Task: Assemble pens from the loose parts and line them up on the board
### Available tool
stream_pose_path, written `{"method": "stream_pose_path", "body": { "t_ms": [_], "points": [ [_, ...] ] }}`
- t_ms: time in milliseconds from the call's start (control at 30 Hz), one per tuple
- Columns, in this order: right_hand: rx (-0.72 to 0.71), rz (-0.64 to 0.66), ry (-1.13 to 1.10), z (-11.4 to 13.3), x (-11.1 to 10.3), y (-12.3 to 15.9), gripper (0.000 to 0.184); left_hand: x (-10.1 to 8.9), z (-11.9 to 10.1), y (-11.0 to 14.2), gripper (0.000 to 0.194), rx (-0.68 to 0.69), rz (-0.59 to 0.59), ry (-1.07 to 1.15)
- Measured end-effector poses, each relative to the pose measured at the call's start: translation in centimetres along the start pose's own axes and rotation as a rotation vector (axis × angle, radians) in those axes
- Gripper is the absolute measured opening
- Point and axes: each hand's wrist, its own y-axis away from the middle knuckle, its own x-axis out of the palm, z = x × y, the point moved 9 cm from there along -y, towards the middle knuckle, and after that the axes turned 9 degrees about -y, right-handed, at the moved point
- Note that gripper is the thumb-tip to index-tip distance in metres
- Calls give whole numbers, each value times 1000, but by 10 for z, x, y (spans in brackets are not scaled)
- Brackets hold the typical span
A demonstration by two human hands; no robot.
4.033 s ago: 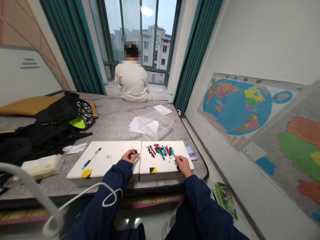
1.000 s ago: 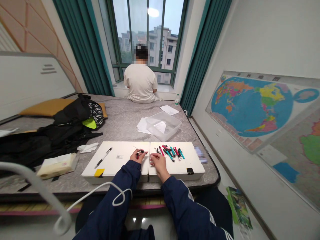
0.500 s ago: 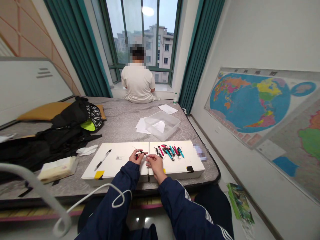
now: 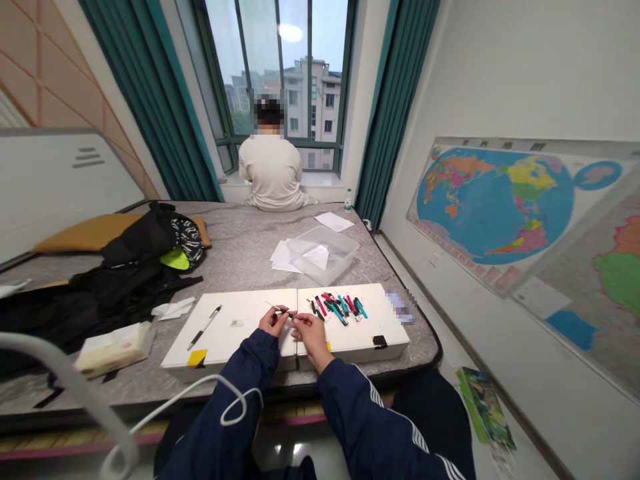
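A slim pen part lies just above the seam between two white boards, its dark end pinched in the curled fingers of the left hand, its far end between the nearly closed fingertips of the right hand. A heap of coloured pens lies at two o'clock on the right board, a lone black pen at ten o'clock on the left board.

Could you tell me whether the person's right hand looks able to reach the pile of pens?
Probably yes: the right hand sits over the white board bearing the pile of pens, with nothing between them, though its fingers are pinching something.
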Motion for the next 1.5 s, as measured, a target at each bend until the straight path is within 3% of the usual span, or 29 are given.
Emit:
{"method": "stream_pose_path", "body": {
  "t_ms": [200,500,833,1167,1333,1500],
  "points": [
    [0,-13,19,2,-1,1,30,2,15,-1,48,-85,14,81],
    [-45,9,35,4,-2,0,33,4,10,1,62,-124,63,79],
    [-28,91,159,-4,4,-5,50,3,11,1,57,-113,67,103],
    [-59,112,160,0,4,-1,49,6,15,1,52,-108,99,87],
    [28,143,161,-8,5,-2,59,7,18,2,56,-131,107,111],
    [40,164,153,-13,4,-4,56,7,17,0,53,-112,101,110]
  ]
}}
